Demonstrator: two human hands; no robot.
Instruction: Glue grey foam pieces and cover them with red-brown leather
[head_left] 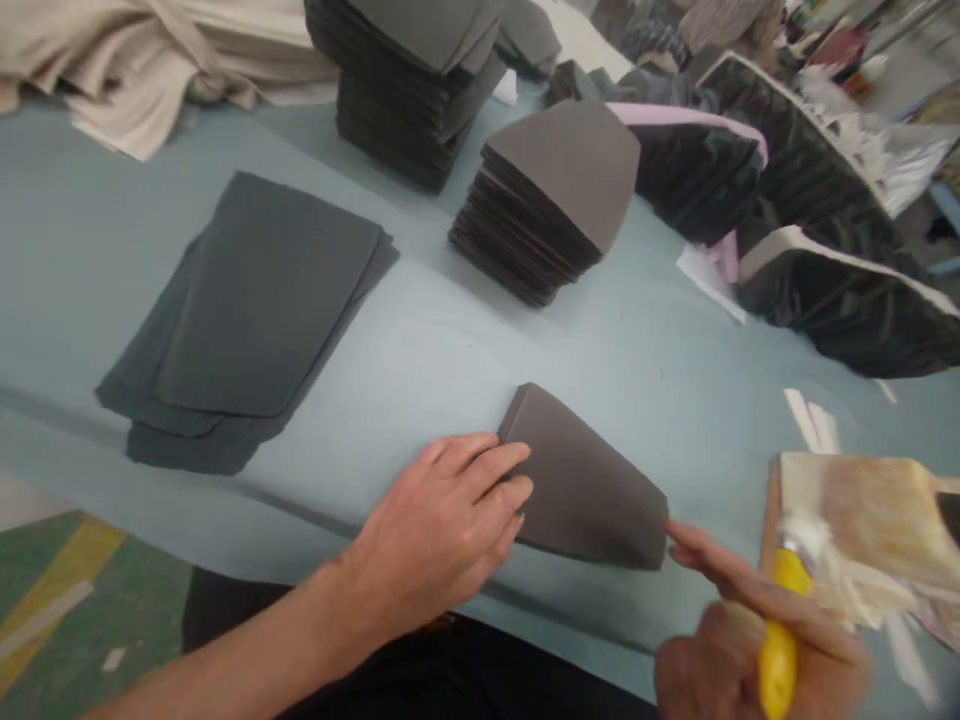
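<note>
Head view: unclenched left hand on stack, right hand clasping yellow tool; probably squaring, next needing flush edges

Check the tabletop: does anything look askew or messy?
Yes: the dark pile at left is askew, its lower sheets sticking out beneath the top one, unlike the neater stack under the left hand. Pale scraps lie loose near the smeared block at right.

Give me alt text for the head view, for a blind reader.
A person's left hand lies on a tapered, dark brown-grey flat piece on a pale blue table, while the right hand, holding a yellow-handled tool, touches the piece's narrow end. Overlapping dark grey flat sheets lie to the left; a dark layered stack stands beyond.
</note>
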